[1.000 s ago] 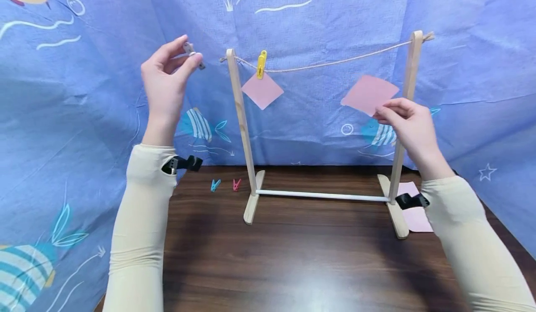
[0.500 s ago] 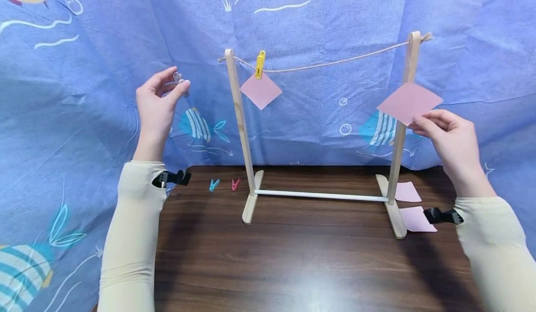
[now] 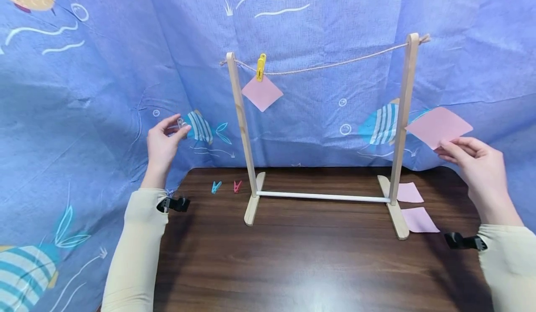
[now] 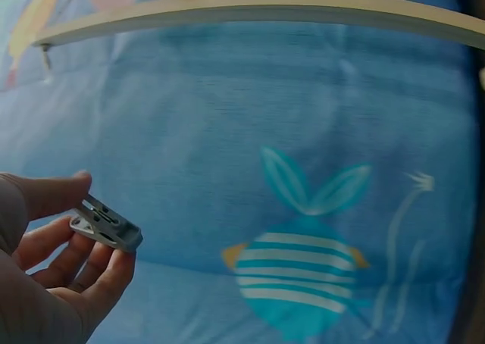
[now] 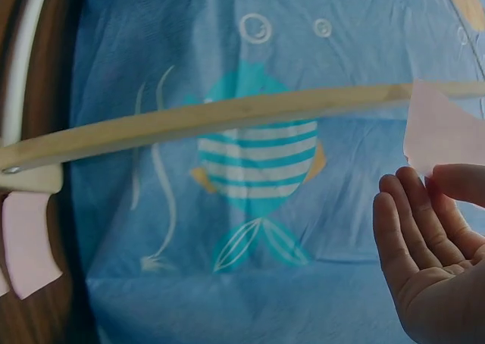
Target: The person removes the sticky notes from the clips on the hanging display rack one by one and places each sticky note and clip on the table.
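Note:
My left hand [image 3: 162,142] pinches a grey clothespin [image 4: 106,224] between thumb and fingers, left of the wooden stand. On the other side, my right hand [image 3: 481,168] grips a square of pink paper [image 3: 439,127] by one corner, just right of the stand's right post. In the right wrist view that paper [image 5: 447,132] overlaps the post. Another pink square [image 3: 262,94] hangs by its corner from the string [image 3: 331,67], held there by a yellow clothespin [image 3: 260,68] near the left post.
The wooden stand [image 3: 404,116] with a white crossbar [image 3: 322,196] stands on the dark table [image 3: 293,265]. Blue [image 3: 216,187] and red [image 3: 237,186] clothespins lie left of it. Two pink papers [image 3: 420,220] lie by its right foot. Blue printed cloth [image 3: 318,130] hangs behind.
My left hand has come down with the grey clothespin. My right hand has moved right and down with the pink paper, away from the string, uncovering the papers on the table.

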The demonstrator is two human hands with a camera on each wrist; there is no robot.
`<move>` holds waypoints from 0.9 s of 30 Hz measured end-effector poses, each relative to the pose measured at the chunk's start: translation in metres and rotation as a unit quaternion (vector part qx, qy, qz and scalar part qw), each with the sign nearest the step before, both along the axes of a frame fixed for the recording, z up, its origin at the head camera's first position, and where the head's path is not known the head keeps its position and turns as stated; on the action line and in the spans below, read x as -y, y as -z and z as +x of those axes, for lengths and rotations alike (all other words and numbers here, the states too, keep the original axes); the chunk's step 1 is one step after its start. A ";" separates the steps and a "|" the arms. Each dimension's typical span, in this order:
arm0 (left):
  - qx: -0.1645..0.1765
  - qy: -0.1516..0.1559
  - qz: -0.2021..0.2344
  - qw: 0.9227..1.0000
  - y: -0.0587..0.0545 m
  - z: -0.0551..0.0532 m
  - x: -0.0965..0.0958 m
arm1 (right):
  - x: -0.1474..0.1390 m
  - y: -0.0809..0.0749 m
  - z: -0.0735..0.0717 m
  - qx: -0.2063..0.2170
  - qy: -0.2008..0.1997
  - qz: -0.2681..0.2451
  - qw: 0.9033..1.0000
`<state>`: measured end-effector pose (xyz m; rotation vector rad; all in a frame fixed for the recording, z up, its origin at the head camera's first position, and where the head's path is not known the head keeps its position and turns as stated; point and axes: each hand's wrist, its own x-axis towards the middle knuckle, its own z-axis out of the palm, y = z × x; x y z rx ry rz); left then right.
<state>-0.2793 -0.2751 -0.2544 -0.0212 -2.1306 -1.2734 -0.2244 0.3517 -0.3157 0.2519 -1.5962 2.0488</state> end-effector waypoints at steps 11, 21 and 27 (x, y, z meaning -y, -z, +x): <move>0.131 -0.005 -0.069 0.989 0.057 -0.003 -0.001 | -0.029 0.031 0.014 0.041 0.031 0.010 0.999; 0.180 0.020 -0.146 0.973 0.100 -0.014 0.000 | -0.054 0.056 0.031 0.070 0.030 -0.008 0.997; 0.208 0.037 -0.150 0.966 0.125 -0.018 0.000 | -0.067 0.070 0.038 0.106 0.052 0.013 0.993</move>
